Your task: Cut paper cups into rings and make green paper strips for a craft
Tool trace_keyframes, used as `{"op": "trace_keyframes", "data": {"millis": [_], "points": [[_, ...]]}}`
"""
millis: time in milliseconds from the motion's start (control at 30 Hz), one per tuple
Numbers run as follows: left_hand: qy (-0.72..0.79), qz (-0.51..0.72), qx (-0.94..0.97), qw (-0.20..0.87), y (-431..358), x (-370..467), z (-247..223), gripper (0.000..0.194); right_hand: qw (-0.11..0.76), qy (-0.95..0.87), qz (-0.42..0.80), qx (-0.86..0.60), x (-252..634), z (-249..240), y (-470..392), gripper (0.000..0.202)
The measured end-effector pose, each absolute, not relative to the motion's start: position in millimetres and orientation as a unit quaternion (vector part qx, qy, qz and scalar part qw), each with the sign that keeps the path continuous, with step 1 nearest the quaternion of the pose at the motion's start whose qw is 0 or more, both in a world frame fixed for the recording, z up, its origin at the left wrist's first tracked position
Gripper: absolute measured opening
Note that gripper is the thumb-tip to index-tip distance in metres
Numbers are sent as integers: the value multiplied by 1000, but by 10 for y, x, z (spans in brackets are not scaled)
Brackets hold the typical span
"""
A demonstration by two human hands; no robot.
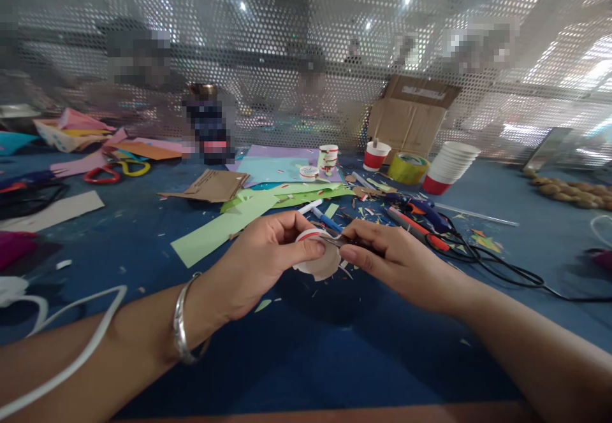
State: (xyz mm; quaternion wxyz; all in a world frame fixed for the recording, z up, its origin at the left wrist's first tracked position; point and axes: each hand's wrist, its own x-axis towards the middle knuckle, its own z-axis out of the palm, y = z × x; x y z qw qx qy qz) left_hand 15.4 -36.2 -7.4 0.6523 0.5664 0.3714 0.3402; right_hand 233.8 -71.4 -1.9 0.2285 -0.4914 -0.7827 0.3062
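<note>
My left hand (275,248) pinches a cut piece of paper cup (319,267), white with a red band and a ragged lower edge, in front of me above the blue table. Close on its right, my right hand (387,254) is closed around scissors (335,239). Their metal blades meet the upper right edge of the cup piece; the fingers hide most of the handles. Just beyond both hands lie a blue marker (326,219) and a strip of light green paper (222,229).
Behind are a small decorated cup (327,159), a red-and-white cup (376,155), yellow tape (408,169) and stacked paper cups (450,167). Glue guns with black cables (497,272) lie right. Folded cardboard (213,186) and red-handled scissors (102,174) lie left. A white cable (90,346) crosses my left forearm.
</note>
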Motion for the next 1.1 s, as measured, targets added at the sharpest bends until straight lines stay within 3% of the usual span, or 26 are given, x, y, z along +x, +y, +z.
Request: {"op": "trace_keyframes", "data": {"millis": [1100], "points": [[383, 300, 496, 719, -399, 152, 10, 24, 243, -803, 270, -472, 2393, -14, -723, 30]]}}
